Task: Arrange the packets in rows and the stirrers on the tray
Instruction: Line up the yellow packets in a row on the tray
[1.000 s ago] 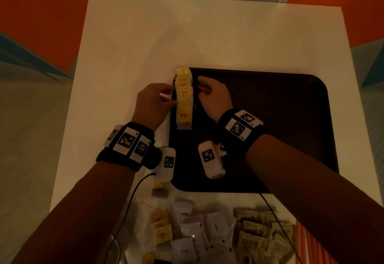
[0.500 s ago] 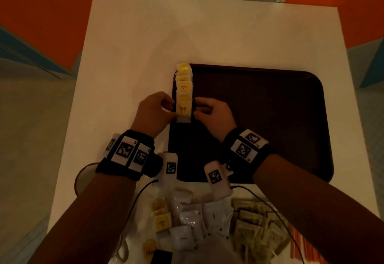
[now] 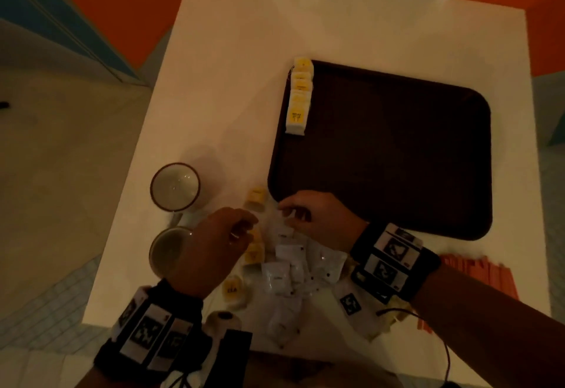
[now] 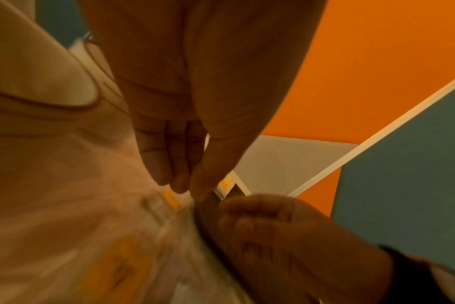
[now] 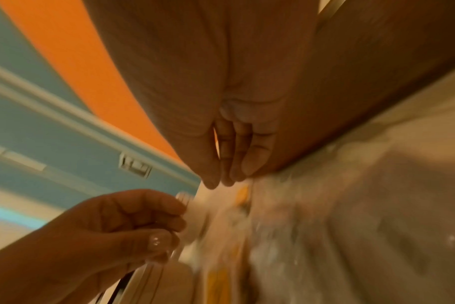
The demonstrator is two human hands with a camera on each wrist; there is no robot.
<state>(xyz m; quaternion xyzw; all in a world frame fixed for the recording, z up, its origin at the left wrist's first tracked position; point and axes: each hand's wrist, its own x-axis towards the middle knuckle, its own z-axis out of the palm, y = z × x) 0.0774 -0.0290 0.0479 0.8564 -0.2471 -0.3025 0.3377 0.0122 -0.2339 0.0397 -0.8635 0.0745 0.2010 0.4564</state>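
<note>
A row of yellow packets (image 3: 299,98) lies along the left edge of the dark brown tray (image 3: 397,158). Both hands are over the loose pile near the table's front edge. My left hand (image 3: 244,228) hovers with loosely bent fingers above loose yellow packets (image 3: 254,253); in the left wrist view its fingertips (image 4: 179,185) hold nothing. My right hand (image 3: 287,213) has thumb and fingers drawn together at the top of the white packets (image 3: 284,265). Blur hides whether it pinches one. Orange stirrers (image 3: 477,280) lie on the table to the right.
Two cups (image 3: 175,186) (image 3: 166,250) stand on the white table (image 3: 244,36) left of the pile, close to my left hand. Another yellow packet (image 3: 256,196) lies by the tray's near left corner. Cables run from the wrist cameras at the table's front edge.
Both hands have left the yellow row on the tray and come back toward me to the loose pile. The head view has swung left and down.
</note>
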